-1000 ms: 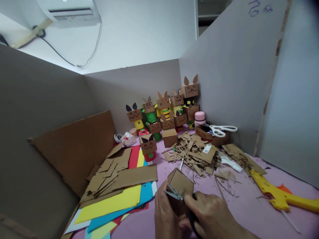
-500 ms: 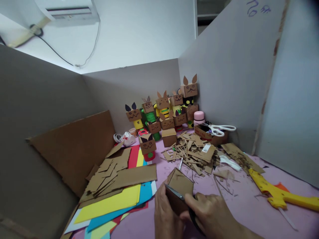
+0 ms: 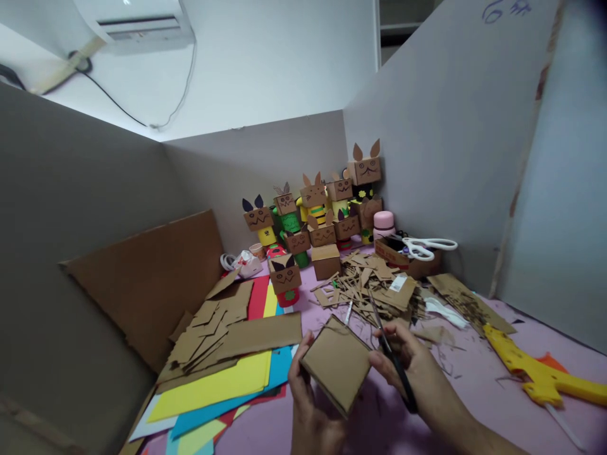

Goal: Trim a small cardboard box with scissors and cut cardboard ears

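My left hand [image 3: 310,411] grips a small cardboard box [image 3: 337,363] by its left and lower side. One square face of the box is turned up toward me, its corners pointing up and down. In my right hand [image 3: 410,357] is a pair of black-handled scissors [image 3: 386,338], its blades pointing up and away over the cardboard scraps [image 3: 365,284]. My right thumb is close to the box's right corner; whether it touches I cannot tell. The underside of the box is hidden.
Several cardboard animal figures [image 3: 286,278] stand at the back, with a plain cardboard box [image 3: 325,261] among them. Left lie cardboard pieces [image 3: 256,335] and yellow paper [image 3: 213,385]. On the right are a yellow glue gun [image 3: 531,373] and white scissors [image 3: 429,246] on a carton [image 3: 393,253].
The scissors have come away from the box's edge and moved right, blades now pointing up. The box has been turned so its square face shows. The view has shifted slightly.
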The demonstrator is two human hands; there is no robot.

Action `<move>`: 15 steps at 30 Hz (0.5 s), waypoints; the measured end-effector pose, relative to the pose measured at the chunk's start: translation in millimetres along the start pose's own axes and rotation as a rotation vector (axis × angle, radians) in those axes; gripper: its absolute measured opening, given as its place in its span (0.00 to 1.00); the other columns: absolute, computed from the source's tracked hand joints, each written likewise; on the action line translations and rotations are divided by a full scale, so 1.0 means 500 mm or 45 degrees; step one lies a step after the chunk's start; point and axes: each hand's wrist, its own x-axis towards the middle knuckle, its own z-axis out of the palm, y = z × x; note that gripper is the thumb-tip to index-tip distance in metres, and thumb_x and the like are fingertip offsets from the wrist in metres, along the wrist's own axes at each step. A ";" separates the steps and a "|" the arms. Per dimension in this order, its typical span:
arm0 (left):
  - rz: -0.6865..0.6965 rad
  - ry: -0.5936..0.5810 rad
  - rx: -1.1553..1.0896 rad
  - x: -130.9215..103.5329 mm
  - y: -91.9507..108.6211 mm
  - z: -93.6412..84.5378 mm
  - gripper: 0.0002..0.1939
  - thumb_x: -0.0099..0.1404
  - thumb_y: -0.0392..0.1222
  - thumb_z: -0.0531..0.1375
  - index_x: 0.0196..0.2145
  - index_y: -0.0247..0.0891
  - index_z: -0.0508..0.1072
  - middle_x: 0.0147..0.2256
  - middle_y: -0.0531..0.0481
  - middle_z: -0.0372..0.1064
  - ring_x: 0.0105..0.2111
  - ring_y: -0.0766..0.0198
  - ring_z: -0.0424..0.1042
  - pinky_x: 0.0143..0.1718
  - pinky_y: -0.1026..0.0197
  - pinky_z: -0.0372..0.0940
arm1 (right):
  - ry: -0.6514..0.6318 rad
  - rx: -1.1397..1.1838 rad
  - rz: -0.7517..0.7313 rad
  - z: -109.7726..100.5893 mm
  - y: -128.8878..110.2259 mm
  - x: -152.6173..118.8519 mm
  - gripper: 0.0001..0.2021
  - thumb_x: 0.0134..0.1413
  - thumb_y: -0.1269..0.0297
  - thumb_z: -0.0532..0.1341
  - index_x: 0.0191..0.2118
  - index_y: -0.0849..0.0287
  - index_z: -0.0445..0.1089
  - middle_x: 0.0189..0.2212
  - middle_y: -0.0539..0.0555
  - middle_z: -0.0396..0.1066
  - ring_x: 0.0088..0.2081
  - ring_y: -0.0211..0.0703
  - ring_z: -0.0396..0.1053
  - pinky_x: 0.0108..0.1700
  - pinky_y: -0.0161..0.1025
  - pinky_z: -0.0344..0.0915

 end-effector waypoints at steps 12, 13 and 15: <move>0.121 -0.093 0.048 -0.002 0.007 -0.007 0.44 0.56 0.56 0.61 0.60 0.36 0.41 0.63 0.28 0.42 0.62 0.49 0.54 0.58 0.48 0.58 | -0.116 0.041 -0.043 -0.005 -0.003 -0.006 0.18 0.51 0.55 0.62 0.45 0.55 0.59 0.27 0.48 0.69 0.27 0.42 0.68 0.28 0.35 0.63; 0.098 -0.096 0.036 -0.001 0.006 -0.008 0.44 0.56 0.55 0.61 0.60 0.37 0.42 0.62 0.28 0.44 0.61 0.49 0.55 0.58 0.48 0.58 | -0.106 0.001 -0.053 -0.006 -0.005 -0.006 0.19 0.50 0.55 0.63 0.46 0.55 0.60 0.28 0.49 0.69 0.28 0.42 0.68 0.29 0.36 0.63; 0.043 -0.074 -0.007 0.000 0.002 -0.009 0.43 0.55 0.52 0.63 0.60 0.37 0.45 0.60 0.29 0.50 0.59 0.48 0.58 0.56 0.47 0.60 | -0.074 -0.126 -0.089 -0.008 -0.007 -0.007 0.22 0.47 0.53 0.64 0.46 0.55 0.61 0.29 0.49 0.69 0.29 0.44 0.68 0.31 0.37 0.64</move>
